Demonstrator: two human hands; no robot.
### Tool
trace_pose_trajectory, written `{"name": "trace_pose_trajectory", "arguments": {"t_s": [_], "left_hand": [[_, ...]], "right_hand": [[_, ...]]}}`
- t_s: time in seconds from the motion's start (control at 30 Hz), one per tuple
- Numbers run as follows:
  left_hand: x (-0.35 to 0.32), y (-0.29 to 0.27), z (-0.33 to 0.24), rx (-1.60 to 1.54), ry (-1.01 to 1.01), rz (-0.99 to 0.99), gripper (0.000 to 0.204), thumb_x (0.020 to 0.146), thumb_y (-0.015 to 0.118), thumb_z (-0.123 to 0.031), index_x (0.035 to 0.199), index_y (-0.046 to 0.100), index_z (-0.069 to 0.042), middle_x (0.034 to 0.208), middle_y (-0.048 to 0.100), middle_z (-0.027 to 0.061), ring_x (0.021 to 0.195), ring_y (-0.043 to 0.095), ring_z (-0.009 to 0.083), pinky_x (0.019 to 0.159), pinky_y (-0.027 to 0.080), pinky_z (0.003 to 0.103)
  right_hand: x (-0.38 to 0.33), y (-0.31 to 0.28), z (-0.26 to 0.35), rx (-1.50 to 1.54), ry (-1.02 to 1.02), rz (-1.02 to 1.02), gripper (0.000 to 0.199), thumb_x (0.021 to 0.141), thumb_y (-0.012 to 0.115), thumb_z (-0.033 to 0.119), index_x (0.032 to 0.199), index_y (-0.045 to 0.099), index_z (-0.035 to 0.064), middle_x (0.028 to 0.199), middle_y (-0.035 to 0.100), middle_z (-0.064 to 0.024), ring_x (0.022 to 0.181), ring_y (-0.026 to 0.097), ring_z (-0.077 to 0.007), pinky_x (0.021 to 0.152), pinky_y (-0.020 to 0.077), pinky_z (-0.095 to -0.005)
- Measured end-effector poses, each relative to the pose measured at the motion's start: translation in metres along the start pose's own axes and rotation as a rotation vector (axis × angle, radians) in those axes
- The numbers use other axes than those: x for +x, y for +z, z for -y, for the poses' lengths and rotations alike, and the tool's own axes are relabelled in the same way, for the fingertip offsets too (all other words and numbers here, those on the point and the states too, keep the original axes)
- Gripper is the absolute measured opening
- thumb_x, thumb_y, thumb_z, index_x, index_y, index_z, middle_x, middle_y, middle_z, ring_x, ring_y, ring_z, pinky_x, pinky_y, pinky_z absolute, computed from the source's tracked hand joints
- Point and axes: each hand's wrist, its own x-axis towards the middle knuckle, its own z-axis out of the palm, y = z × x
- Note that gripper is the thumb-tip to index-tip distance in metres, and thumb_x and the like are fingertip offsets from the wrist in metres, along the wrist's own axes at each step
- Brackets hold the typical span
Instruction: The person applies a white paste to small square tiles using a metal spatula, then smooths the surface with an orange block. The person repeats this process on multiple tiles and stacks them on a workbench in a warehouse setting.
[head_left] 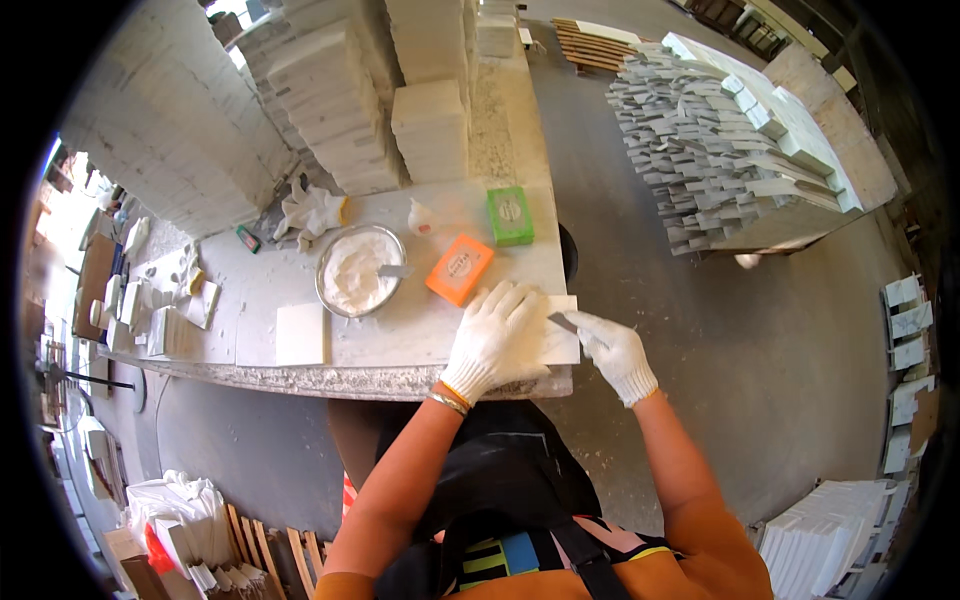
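Observation:
Both my hands wear white knit gloves. My left hand (492, 335) lies with its fingers stretched out over a white tile (558, 343) at the table's front right corner. At the tile's right side, my right hand (614, 352) is closed on a small grey scraper (563, 321), its blade close to the tile's edge. Just beyond my left fingers lies an orange box (460, 270), with a green box (510, 216) behind it. To the left stands a metal bowl (322, 290) of white paste (356, 272), with a flat metal blade (395, 271) resting in it.
Another white tile (301, 335) lies near the front edge. Spare gloves (310, 212) rest behind the bowl. Tall tile stacks (430, 130) fill the table's back. A large stack of grey-white pieces (720, 150) stands across the floor at right; more slabs (825, 540) lean at lower right.

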Motion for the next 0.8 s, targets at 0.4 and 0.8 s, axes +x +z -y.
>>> {"name": "trace_pose_trajectory", "arguments": {"t_s": [0.4,0.8], "left_hand": [[0.006,-0.01,-0.011,0.017,-0.013,0.01,0.071,0.057,0.081,-0.036,0.121,0.059,-0.011,0.12,0.061,0.0093,0.117,0.057,0.0314,0.096,0.047,0.047],[0.002,-0.005,-0.008,0.069,0.033,-0.045,0.081,0.052,0.086,-0.037,0.123,0.057,-0.012,0.119,0.06,0.0069,0.118,0.056,0.0294,0.096,0.047,0.047]], "right_hand": [[-0.002,0.003,0.002,-0.023,-0.048,-0.045,0.03,0.096,0.059,0.017,0.124,0.071,0.0176,0.111,0.073,-0.0119,0.091,0.072,-0.0299,0.078,0.0577,-0.0364],[-0.004,0.0,0.004,0.003,0.01,0.002,0.031,0.095,0.059,0.015,0.123,0.071,0.0149,0.114,0.073,-0.0114,0.097,0.071,-0.0315,0.081,0.0575,-0.0376]]}}
